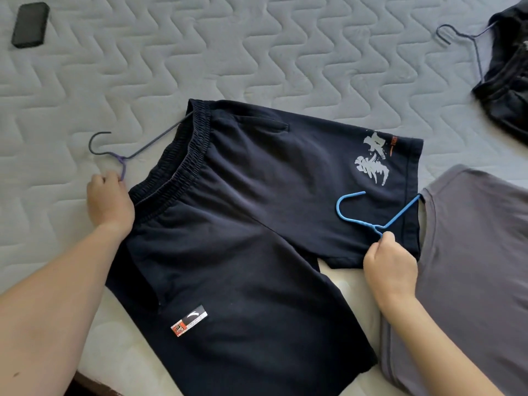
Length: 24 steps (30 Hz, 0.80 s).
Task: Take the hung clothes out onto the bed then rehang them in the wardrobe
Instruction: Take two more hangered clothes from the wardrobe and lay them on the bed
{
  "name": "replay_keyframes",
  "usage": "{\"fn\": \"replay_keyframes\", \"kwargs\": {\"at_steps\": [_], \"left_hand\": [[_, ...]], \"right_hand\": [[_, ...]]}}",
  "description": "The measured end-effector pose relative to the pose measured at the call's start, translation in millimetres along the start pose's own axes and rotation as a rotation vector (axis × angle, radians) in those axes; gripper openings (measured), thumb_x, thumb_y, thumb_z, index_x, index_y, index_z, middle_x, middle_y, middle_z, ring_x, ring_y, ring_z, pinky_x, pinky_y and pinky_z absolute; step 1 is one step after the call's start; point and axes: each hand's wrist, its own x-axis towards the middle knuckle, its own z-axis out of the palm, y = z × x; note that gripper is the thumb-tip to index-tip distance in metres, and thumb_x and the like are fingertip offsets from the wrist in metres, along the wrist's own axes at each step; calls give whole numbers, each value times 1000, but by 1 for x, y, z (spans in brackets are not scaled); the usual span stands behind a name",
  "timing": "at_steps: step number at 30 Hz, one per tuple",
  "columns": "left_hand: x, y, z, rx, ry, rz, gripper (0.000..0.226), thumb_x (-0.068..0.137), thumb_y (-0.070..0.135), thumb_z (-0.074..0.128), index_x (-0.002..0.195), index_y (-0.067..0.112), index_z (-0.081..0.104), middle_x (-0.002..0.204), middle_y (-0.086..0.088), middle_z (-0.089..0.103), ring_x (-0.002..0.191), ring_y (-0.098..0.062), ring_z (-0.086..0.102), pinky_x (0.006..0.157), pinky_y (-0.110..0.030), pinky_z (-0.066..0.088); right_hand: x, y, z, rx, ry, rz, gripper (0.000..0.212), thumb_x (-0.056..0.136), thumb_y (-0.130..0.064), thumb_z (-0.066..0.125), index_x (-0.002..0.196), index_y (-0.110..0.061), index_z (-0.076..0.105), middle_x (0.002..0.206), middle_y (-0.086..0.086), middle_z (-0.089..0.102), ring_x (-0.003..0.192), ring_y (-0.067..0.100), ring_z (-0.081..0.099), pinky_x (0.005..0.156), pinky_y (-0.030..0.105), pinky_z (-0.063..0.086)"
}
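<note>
Dark navy shorts (234,218) with a white print lie flat on the quilted grey bed (228,52). A purple wire hanger (120,158) runs into their waistband, and my left hand (110,201) grips that hanger just below its hook. To the right lies a grey T-shirt (471,267) with a blue hanger (371,215) in its neck. The blue hook rests over the shorts' leg. My right hand (390,267) is closed on the blue hanger's neck.
A black garment (505,81) on a dark wire hanger (468,44) lies at the far right of the bed. A black phone (30,24) rests at the far left. The mattress edge runs along the bottom left.
</note>
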Motion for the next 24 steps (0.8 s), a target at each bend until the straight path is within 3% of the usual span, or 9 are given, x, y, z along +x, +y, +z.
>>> {"fn": "replay_keyframes", "kwargs": {"at_steps": [3, 5, 7, 9, 11, 15, 18, 24], "left_hand": [[-2, 5, -13, 63, -111, 36, 26, 97, 5, 41, 112, -11, 54, 117, -35, 50, 107, -50, 48, 92, -56, 41], [-9, 13, -29, 75, -178, 58, 28, 97, 2, 40, 113, -17, 54, 118, -38, 51, 109, -52, 48, 95, -56, 40], [-25, 25, -49, 65, -192, 67, 29, 95, -1, 40, 111, -20, 55, 116, -39, 52, 109, -51, 48, 94, -54, 39], [-46, 40, -69, -22, -141, 42, 31, 95, 6, 40, 113, -14, 56, 117, -35, 55, 109, -48, 49, 95, -54, 41], [-78, 62, -97, -217, -114, 5, 35, 96, 15, 39, 122, -3, 55, 121, -25, 59, 112, -42, 52, 96, -47, 43], [-183, 119, -179, -597, -125, 42, 35, 100, 22, 43, 130, 11, 54, 117, 2, 61, 108, -14, 55, 94, -26, 39], [-276, 146, -246, -805, -214, 75, 30, 101, 21, 44, 127, 16, 58, 115, 7, 64, 106, -7, 58, 91, -20, 40], [-456, 154, -323, -905, -540, 70, 23, 99, 12, 49, 101, 24, 68, 91, 10, 73, 88, -2, 67, 82, -25, 53]], "right_hand": [[4, 6, 0, -128, -43, -78, 11, 84, 1, 45, 80, 5, 55, 69, 23, 55, 65, 31, 38, 56, 35, 25], [3, 10, -3, -235, -137, -154, 34, 87, -12, 27, 89, 2, 58, 83, 20, 54, 72, 27, 31, 56, 35, 22], [5, 13, -15, -200, -190, -159, 33, 93, -16, 28, 100, 0, 55, 96, 19, 53, 78, 32, 42, 59, 36, 27], [3, 9, -43, 33, -198, -97, 20, 96, -16, 40, 99, -1, 52, 92, 17, 54, 85, 38, 51, 65, 38, 33], [-6, 4, -79, 375, -195, 8, 16, 95, -18, 43, 94, -6, 54, 84, 8, 57, 85, 32, 54, 68, 37, 36], [-44, 7, -169, 1001, -164, 235, 20, 96, -16, 46, 87, -16, 64, 86, 4, 68, 88, 24, 64, 79, 40, 52], [-91, 30, -246, 1131, -145, 234, 26, 97, -12, 44, 87, -10, 68, 86, 9, 70, 84, 24, 65, 76, 38, 52], [-221, 123, -360, 1258, -184, 316, 27, 100, -10, 43, 90, -5, 67, 85, 16, 70, 81, 32, 64, 73, 40, 52]]}}
